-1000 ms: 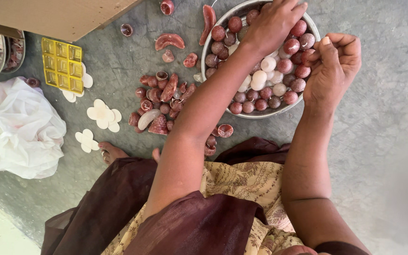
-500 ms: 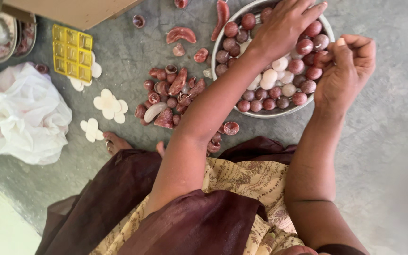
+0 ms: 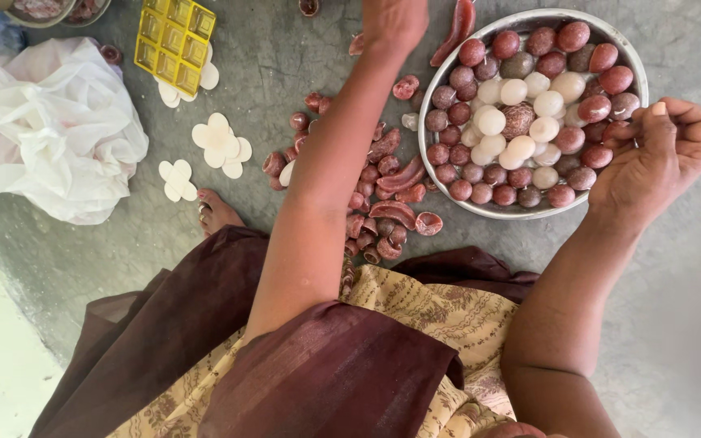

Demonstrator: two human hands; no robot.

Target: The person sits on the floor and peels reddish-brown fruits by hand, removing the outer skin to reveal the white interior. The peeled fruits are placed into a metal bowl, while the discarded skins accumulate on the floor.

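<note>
Head view: the right hand (image 3: 659, 158) hovers at the right rim of the round metal tray (image 3: 634, 69) of reddish and white wax balls (image 3: 521, 122), fingers curled together, seemingly pinching a small piece, though I cannot tell what; the left hand (image 3: 393, 20) stretches toward the floor's far edge, its fingers out of frame, above scattered red wax shells (image 3: 391, 212); steadier work would keep the pinch light, wrist close over the tray.

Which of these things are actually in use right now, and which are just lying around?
In use:
metal bowl of red and white balls
right hand at the bowl's edge
left hand reaching past the red shell scraps

Lying about:
yellow mould tray
white flower cutouts
white plastic bag
</note>
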